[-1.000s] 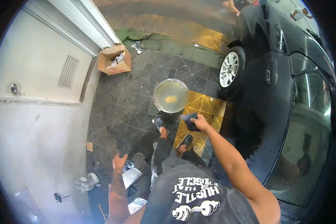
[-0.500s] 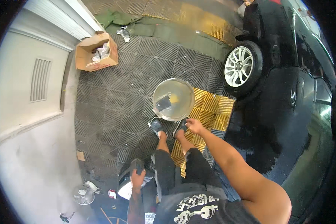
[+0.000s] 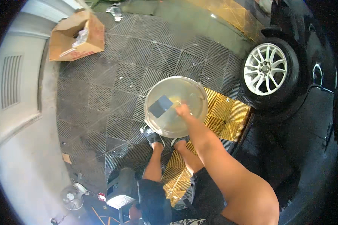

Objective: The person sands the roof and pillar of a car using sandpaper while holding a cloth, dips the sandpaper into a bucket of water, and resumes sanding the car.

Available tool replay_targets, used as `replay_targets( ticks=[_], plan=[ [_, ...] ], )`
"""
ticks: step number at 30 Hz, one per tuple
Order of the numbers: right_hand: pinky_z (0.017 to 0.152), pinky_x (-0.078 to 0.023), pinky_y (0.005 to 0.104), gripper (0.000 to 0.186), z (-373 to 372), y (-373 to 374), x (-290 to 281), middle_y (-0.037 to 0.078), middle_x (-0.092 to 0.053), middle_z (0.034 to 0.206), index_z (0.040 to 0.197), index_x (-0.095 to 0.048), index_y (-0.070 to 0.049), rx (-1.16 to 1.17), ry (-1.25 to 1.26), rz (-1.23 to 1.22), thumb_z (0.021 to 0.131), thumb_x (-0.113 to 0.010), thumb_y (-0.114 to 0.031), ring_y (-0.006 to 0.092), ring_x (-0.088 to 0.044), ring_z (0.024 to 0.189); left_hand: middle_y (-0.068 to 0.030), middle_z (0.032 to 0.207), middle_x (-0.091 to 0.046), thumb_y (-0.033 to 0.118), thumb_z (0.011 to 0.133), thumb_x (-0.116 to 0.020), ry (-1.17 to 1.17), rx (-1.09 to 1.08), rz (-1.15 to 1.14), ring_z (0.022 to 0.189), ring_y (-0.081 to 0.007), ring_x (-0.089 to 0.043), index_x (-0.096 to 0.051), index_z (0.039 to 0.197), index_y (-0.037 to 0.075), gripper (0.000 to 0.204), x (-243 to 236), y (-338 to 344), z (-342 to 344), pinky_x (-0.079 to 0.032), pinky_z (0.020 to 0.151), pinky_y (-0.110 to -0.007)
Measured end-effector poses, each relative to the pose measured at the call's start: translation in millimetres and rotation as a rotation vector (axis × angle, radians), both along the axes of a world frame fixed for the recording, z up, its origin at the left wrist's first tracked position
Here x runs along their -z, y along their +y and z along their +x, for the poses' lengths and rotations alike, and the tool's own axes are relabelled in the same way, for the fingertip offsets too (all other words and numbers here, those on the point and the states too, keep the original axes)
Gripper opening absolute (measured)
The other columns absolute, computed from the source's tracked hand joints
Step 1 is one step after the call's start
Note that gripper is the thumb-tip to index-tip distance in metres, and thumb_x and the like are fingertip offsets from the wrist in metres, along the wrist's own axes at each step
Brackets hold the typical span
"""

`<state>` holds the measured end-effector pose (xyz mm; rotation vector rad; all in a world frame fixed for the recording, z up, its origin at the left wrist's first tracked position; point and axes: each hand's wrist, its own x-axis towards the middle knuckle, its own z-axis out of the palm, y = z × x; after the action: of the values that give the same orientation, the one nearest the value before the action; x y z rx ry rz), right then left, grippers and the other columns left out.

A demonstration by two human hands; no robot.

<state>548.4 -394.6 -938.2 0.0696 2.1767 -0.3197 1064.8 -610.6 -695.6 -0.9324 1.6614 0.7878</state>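
Observation:
A round, pale translucent bucket of cloudy water stands on the floor in front of my feet. In it lies a dark grey rectangular sheet that looks like sandpaper. My right hand reaches over the bucket, fingers drawn together at a small yellowish piece right beside the sheet. What they hold, if anything, is too blurred to make out. Low in the picture, my left hand is near my thigh, next to a grey and white object; its fingers are blurred and partly hidden.
Dark and yellow grid tiles cover the floor. A black car with a white-spoked wheel stands close on the right. An open cardboard box is by the left wall, a small fan at lower left.
My right hand has moved forward from above my shoe to over the bucket. My left hand has dropped back from the dark top of the grey and white object. The view has shifted nearer the bucket.

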Motion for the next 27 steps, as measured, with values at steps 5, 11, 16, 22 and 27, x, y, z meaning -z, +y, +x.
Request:
replay_targets(
  ticks=[5, 11, 16, 22, 27],
  plan=[
    [0.086, -0.055, 0.047, 0.031, -21, -98, 47, 0.016, -0.072, 0.109, 0.116, -0.07, -0.004, -0.06, 0.195, -0.603, 0.093, -0.063, -0.023, 0.0322, -0.069, 0.097, -0.0058, 0.153, -0.054, 0.037, 0.104, -0.036, 0.389, 0.614, -0.231, 0.133, -0.0243, -0.056, -0.054, 0.146, 0.016, 0.05, 296, 16, -208, -0.048, 0.104, -0.041],
    [0.091, -0.056, 0.0471, 0.029, 18, -35, 124, 0.022, -0.071, 0.117, 0.106, -0.075, -0.006, -0.371, -0.081, -0.426, 0.092, -0.058, -0.024, 0.0368, -0.07, 0.105, -0.0045, 0.169, -0.027, 0.042, 0.106, -0.035, -0.312, 0.781, 0.301, 0.156, -0.0239, -0.025, -0.034, 0.16, 0.016, 0.061, 302, 103, -211, -0.022, 0.126, -0.04],
    [0.088, -0.054, 0.0487, 0.036, -129, 69, 168, 0.021, -0.074, 0.105, 0.101, -0.076, -0.005, 0.18, 0.621, 0.052, 0.086, -0.06, -0.034, 0.041, -0.07, 0.102, -0.0105, 0.141, -0.065, 0.054, 0.099, -0.044, 0.366, 0.906, 0.089, 0.132, -0.0309, -0.06, -0.072, 0.129, 0.017, 0.055, 287, 181, -311, -0.047, 0.105, -0.048],
    [0.071, -0.052, 0.0408, 0.015, -9, -98, -73, 0.012, -0.075, 0.085, 0.085, -0.075, -0.005, 1.162, 0.158, -0.332, 0.091, -0.066, -0.016, 0.0242, -0.066, 0.074, -0.0113, 0.137, -0.066, 0.054, 0.101, -0.045, 0.131, 0.56, 0.062, 0.128, -0.0306, -0.062, -0.069, 0.129, 0.013, 0.056, 192, 19, -257, -0.049, 0.103, -0.049],
    [0.079, -0.055, 0.0323, 0.043, 0, -24, -234, 0.004, -0.071, 0.098, 0.118, -0.069, -0.005, 1.209, 0.312, -0.664, 0.078, -0.085, -0.007, 0.015, -0.067, 0.09, -0.0119, 0.133, -0.067, 0.054, 0.102, -0.045, 0.285, 0.064, 0.295, 0.126, -0.0303, -0.063, -0.067, 0.128, 0.009, 0.057, 31, 0, -311, -0.051, 0.101, -0.049]
  ],
)
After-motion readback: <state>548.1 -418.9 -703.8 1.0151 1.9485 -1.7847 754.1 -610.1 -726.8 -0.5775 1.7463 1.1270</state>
